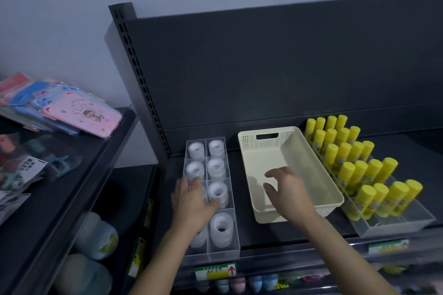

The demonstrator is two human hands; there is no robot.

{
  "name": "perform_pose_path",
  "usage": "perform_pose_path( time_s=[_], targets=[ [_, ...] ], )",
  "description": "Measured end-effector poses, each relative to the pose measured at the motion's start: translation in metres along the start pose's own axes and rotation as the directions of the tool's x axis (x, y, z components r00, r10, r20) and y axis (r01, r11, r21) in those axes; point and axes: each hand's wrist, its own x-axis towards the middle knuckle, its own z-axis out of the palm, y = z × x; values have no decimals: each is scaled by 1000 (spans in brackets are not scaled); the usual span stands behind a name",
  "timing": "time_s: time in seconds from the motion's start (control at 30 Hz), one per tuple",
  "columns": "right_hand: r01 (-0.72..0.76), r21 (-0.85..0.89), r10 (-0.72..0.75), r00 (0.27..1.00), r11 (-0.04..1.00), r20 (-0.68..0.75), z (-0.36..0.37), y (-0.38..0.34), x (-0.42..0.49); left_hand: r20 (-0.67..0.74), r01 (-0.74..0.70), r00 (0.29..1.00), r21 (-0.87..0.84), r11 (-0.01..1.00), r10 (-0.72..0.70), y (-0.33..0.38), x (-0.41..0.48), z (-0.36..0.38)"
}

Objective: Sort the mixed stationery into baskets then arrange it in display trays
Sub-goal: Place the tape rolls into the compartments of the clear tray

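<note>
Two hands over a dark shelf point(263, 239). Left hand point(191, 199) lies palm down on the clear divided tray point(223, 254), fingers straight and slightly apart, clamped on nothing visible; under the palm is hidden. White tape rolls point(217, 193) fill the compartments ahead of, beside and behind it, one touching the thumb. Right hand point(285, 189) hovers inside the cream basket point(268, 143), fingers loosely curled, apart, holding nothing. Yellow glue sticks point(359, 175) stand in a tiered clear tray point(395, 223) just right of that hand.
</note>
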Motion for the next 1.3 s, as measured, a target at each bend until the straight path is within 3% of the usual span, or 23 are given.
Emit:
perform_pose_path(
  time_s=[0.1, 0.3, 0.47, 0.7, 0.93, 1.3],
  targets=[
    [-28, 18, 28, 999, 999, -19, -10, 11, 8, -42, -89, 995, -60, 994, 87, 27, 12, 7],
    [-64, -51, 60, 995, 997, -75, -30, 43, 25, -2, -127, 992, -242, 962, 130, 89, 39, 34],
    [-109, -189, 101, 993, 976, -54, -42, 67, 46, 69, -36, 996, -260, 965, 55, 113, 56, 65],
    [-197, -132, 192, 980, 971, -49, -36, 86, 66, -4, 60, 998, -289, 955, -64, 111, 66, 84],
    [-249, -260, 247, 968, 933, -41, -27, 88, 77, 37, 156, 988, -251, 955, -152, 117, 72, 77],
    [-205, -16, 199, 964, 979, -178, -75, 36, 26, -83, 3, 996, -384, 923, -38, 137, 25, -15]
  ],
)
